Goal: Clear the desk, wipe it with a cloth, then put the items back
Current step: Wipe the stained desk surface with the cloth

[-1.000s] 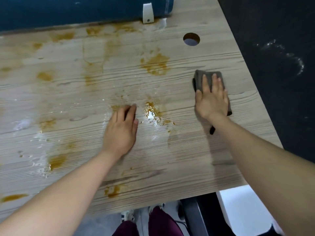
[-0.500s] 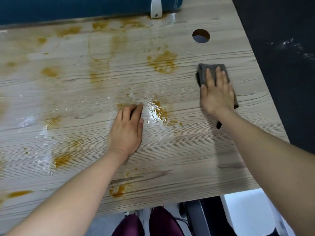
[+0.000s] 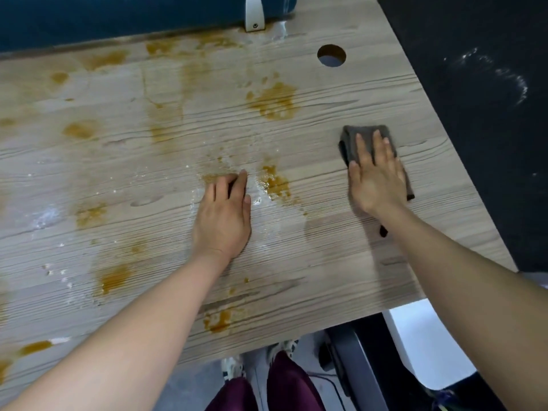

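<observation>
The right hand (image 3: 376, 176) lies flat, palm down, on a dark grey cloth (image 3: 353, 137) at about 2 o'clock on the bench (image 3: 326, 262). Its fingers are straight and close together, pressing the cloth to the wood rather than curling round it. The cloth shows beyond the fingertips and along the little-finger side, with a dark corner poking out beside the wrist.

The left hand (image 3: 222, 215) rests palm down on the bare wood near the middle of the bench. Its index finger is out straight and the other fingers are bent a little at the knuckles; it holds nothing.

Compared with half a second ago, the right hand and cloth sit in much the same spot relative to the round cable hole (image 3: 331, 55) at 1 o'clock, and the left hand has not shifted from its place beside the wet orange-brown stain (image 3: 275, 182); mostly the view itself has moved slightly.

Both forearms reach in from the near edge, the left from 7 o'clock, the right from 4 o'clock, wrists low and nearly level with the wood.

Orange-brown stains and white powdery specks are scattered over the bench, with a larger patch (image 3: 274, 100) at 12 o'clock from the wet one. A blue panel (image 3: 118, 19) with a white bracket (image 3: 254, 13) runs along the far edge. Below the near edge, maroon trouser legs (image 3: 284, 387) and patterned shoes (image 3: 234, 366) are visible.
</observation>
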`<state>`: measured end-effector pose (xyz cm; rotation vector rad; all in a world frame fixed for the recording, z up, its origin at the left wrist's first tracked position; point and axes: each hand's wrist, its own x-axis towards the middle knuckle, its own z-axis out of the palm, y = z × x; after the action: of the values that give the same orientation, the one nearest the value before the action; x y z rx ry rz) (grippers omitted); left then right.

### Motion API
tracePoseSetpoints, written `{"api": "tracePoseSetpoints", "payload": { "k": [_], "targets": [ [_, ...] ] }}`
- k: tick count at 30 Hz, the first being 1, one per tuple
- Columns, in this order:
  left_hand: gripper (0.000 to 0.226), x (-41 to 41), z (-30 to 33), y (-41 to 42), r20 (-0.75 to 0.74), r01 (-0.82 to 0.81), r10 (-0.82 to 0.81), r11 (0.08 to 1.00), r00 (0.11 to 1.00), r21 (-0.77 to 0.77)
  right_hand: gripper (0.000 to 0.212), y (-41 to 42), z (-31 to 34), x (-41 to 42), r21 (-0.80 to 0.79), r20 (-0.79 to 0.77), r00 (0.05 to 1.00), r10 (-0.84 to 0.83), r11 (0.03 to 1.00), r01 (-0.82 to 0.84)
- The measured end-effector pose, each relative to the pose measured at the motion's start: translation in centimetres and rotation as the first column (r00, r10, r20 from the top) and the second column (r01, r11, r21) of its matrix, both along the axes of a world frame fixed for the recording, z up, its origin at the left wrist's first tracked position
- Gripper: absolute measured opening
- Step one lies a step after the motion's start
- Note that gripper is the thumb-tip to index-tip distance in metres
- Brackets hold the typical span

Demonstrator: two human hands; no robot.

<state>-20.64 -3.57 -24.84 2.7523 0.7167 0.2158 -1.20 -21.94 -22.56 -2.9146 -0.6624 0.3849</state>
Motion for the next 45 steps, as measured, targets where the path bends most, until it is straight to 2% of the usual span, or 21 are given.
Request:
{"api": "tracePoseSetpoints", "payload": {
  "k": [2,6,9,11,14,16,17,22,26,27,31,33,38,41,45],
  "targets": [
    [0.048,0.0,0.0,0.0,0.013,0.005,-0.005,1.0,1.0,-0.006,0.054,1.2,0.1,-2.3,-0.012,0.024,1.0,-0.001,1.0,0.002],
    [0.044,-0.1,0.0,0.1,0.025,0.02,-0.02,1.0,0.999,-0.024,0.054,3.3,-0.2,-10.8,0.038,0.017,0.969,0.248,0.968,-0.249],
    [0.045,-0.4,1.0,-0.1,0.006,0.079,-0.079,0.995,0.997,-0.057,0.053,1.4,0.1,-11.5,0.011,-0.033,0.944,0.328,0.945,-0.328],
    [0.046,-1.1,1.9,-0.5,-0.013,0.116,-0.117,0.991,0.993,-0.062,0.053,-1.6,0.0,-10.2,0.016,-0.024,0.977,0.21,0.978,-0.21],
    [0.048,-3.3,2.6,-2.1,-0.052,0.152,-0.155,0.987,0.987,-0.054,0.054,-6.1,0.2,-8.7,-0.002,-0.011,0.994,-0.106,0.994,0.106],
    [0.048,-5.2,2.4,-3.3,-0.082,0.193,-0.198,0.979,0.977,-0.057,0.055,-6.3,0.3,-9.3,-0.01,-0.008,0.981,-0.195,0.981,0.194],
    [0.048,-6.0,2.1,-3.8,-0.096,0.219,-0.224,0.974,0.97,-0.057,0.055,-5.7,0.3,-10.4,0.0,-0.01,0.982,-0.186,0.983,0.186],
    [0.048,-8.1,1.7,-4.9,-0.148,0.279,-0.282,0.96,0.948,-0.039,0.055,-1.2,-0.2,-19.0,0.016,-0.002,0.988,0.152,0.988,-0.152],
    [0.05,-8.7,1.9,-4.7,-0.193,0.296,-0.294,0.955,0.936,-0.02,0.055,-3.3,-0.1,-17.9,0.026,-0.092,0.962,0.256,0.967,-0.255],
    [0.05,-8.7,1.9,-4.5,-0.196,0.299,-0.298,0.954,0.934,-0.025,0.055,-4.7,-0.1,-17.0,0.024,-0.085,0.973,0.216,0.976,-0.214],
    [0.05,-8.7,1.6,-4.3,-0.177,0.309,-0.311,0.95,0.934,-0.036,0.055,-8.9,0.0,-14.0,-0.019,-0.052,0.99,-0.129,0.992,0.129],
    [0.05,-8.6,1.5,-4.3,-0.172,0.302,-0.307,0.952,0.936,-0.054,0.055,-8.1,0.0,-14.5,-0.012,-0.027,0.986,-0.167,0.986,0.166],
    [0.05,-8.4,2.3,-4.3,-0.201,0.298,-0.313,0.949,0.928,-0.103,0.056,-4.1,-0.1,-20.3,0.025,-0.036,0.995,0.096,0.995,-0.095],
    [0.05,-8.1,2.9,-4.2,-0.245,0.328,-0.353,0.935,0.903,-0.137,0.066,-3.2,0.2,-22.2,0.041,-0.12,0.971,0.205,0.979,-0.202],
    [0.049,-8.3,3.7,-3.9,-0.289,0.359,-0.372,0.928,0.882,-0.099,0.073,-3.5,0.9,-23.8,0.074,-0.173,0.932,0.318,0.948,-0.31]
  ]
}}
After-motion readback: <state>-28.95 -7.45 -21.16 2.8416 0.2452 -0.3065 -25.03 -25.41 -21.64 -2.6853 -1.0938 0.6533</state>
